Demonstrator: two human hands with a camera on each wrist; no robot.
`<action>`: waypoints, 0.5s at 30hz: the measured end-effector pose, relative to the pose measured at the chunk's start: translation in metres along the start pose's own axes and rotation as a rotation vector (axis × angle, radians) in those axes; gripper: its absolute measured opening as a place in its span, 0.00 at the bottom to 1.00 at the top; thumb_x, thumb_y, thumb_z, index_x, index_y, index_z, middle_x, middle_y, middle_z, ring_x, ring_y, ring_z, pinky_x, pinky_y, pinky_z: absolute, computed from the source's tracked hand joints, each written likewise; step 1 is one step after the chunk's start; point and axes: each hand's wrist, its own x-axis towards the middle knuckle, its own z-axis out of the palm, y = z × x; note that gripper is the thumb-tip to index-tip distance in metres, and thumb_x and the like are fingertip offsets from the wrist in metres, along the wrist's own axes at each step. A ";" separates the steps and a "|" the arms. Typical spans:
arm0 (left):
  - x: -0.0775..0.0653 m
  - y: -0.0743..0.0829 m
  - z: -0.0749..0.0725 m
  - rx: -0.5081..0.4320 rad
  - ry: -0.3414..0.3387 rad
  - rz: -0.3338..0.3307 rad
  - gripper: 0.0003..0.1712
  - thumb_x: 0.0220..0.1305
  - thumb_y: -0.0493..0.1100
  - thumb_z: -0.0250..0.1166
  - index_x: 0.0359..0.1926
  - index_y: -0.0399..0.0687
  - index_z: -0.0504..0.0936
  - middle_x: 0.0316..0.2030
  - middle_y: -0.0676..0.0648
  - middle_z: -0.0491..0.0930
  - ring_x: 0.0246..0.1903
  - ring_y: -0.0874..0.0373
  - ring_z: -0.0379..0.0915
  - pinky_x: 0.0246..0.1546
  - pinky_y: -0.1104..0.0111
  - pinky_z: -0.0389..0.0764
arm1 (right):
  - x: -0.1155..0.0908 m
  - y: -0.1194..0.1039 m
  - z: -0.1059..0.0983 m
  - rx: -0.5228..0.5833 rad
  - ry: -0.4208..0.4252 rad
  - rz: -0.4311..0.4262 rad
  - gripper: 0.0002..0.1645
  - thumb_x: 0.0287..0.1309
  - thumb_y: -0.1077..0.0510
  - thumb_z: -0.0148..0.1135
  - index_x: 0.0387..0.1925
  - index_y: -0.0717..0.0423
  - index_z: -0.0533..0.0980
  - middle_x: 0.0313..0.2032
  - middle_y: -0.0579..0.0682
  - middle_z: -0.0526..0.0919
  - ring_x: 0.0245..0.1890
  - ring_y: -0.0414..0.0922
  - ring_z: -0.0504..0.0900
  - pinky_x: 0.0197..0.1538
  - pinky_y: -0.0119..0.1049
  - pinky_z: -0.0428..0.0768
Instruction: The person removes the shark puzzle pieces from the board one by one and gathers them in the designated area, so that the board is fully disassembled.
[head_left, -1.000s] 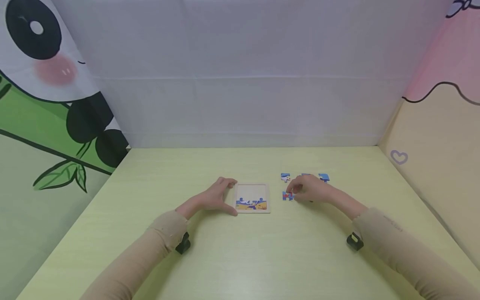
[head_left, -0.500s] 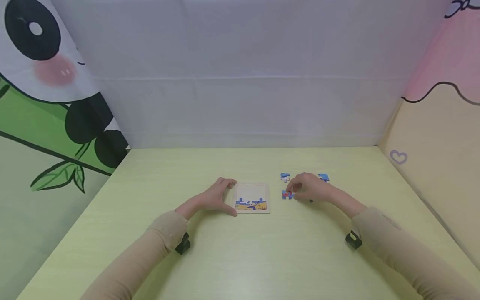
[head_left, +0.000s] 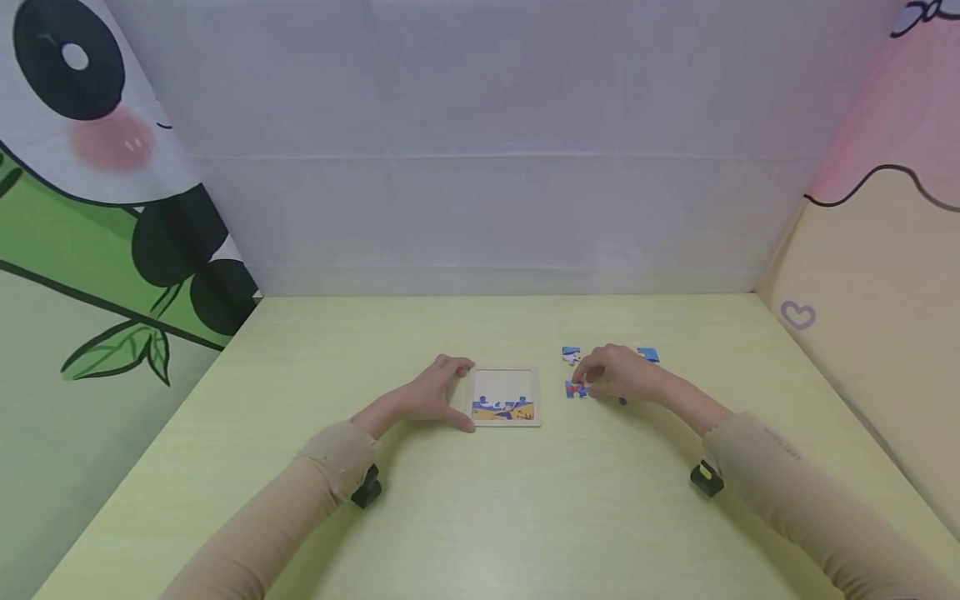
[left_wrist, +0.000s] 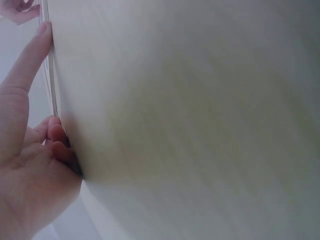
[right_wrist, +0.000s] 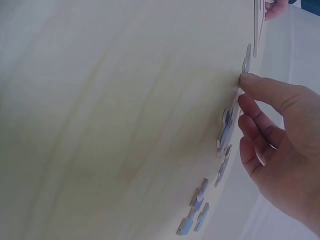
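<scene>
A small square puzzle tray point(head_left: 504, 382) lies flat on the table. Blue and yellow pieces point(head_left: 502, 408) fill its lower part, with a pale bare area above them. My left hand point(head_left: 431, 392) holds the tray by its left side, thumb at the near corner and fingers at the far one. To the right, my right hand point(head_left: 618, 375) pinches a red and blue puzzle piece point(head_left: 573, 390) with thumb and fingertips, low at the table. In the right wrist view, the thumb touches the end of that piece point(right_wrist: 246, 60), while its other end lies behind the fingers.
Loose blue pieces lie around my right hand: a blue and white piece point(head_left: 571, 355) beyond it and a blue piece point(head_left: 648, 355) near the wrist. A dark bit of another piece point(head_left: 622, 402) peeks out below the palm. A pale wall point(head_left: 502, 217) closes the table's far edge.
The red and blue piece has shifted very slightly away from me with the right hand. The left hand and the tray stay where they were.
</scene>
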 end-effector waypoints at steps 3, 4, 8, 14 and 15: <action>-0.002 0.002 -0.001 0.002 -0.001 -0.002 0.63 0.41 0.58 0.81 0.74 0.46 0.57 0.64 0.41 0.63 0.65 0.49 0.61 0.72 0.54 0.62 | 0.000 0.000 0.000 -0.005 0.008 -0.013 0.12 0.55 0.63 0.67 0.42 0.49 0.85 0.37 0.46 0.84 0.40 0.43 0.76 0.46 0.38 0.77; -0.002 0.002 -0.001 0.001 -0.002 -0.003 0.63 0.41 0.58 0.81 0.74 0.46 0.57 0.64 0.41 0.63 0.65 0.49 0.61 0.72 0.54 0.62 | -0.001 -0.001 0.000 -0.006 0.009 -0.014 0.12 0.55 0.63 0.67 0.42 0.49 0.85 0.37 0.46 0.84 0.40 0.43 0.76 0.46 0.38 0.78; -0.003 0.004 -0.002 0.007 0.002 -0.005 0.63 0.41 0.58 0.81 0.73 0.46 0.57 0.63 0.41 0.63 0.64 0.49 0.62 0.72 0.53 0.62 | -0.001 -0.002 -0.001 -0.001 0.002 0.008 0.12 0.56 0.63 0.67 0.42 0.48 0.85 0.38 0.46 0.84 0.41 0.43 0.76 0.48 0.39 0.78; -0.004 0.007 -0.002 0.011 0.005 -0.015 0.63 0.41 0.57 0.81 0.73 0.46 0.57 0.63 0.41 0.63 0.64 0.50 0.62 0.72 0.54 0.62 | -0.002 -0.002 -0.002 0.005 -0.010 0.022 0.12 0.57 0.63 0.67 0.43 0.47 0.84 0.39 0.46 0.84 0.42 0.44 0.76 0.48 0.39 0.78; -0.005 0.007 -0.002 0.010 0.006 -0.015 0.62 0.41 0.57 0.81 0.73 0.46 0.57 0.63 0.41 0.63 0.64 0.50 0.62 0.72 0.54 0.62 | -0.002 -0.002 -0.002 0.004 -0.010 0.021 0.12 0.57 0.62 0.67 0.42 0.47 0.84 0.39 0.45 0.84 0.42 0.43 0.76 0.48 0.39 0.78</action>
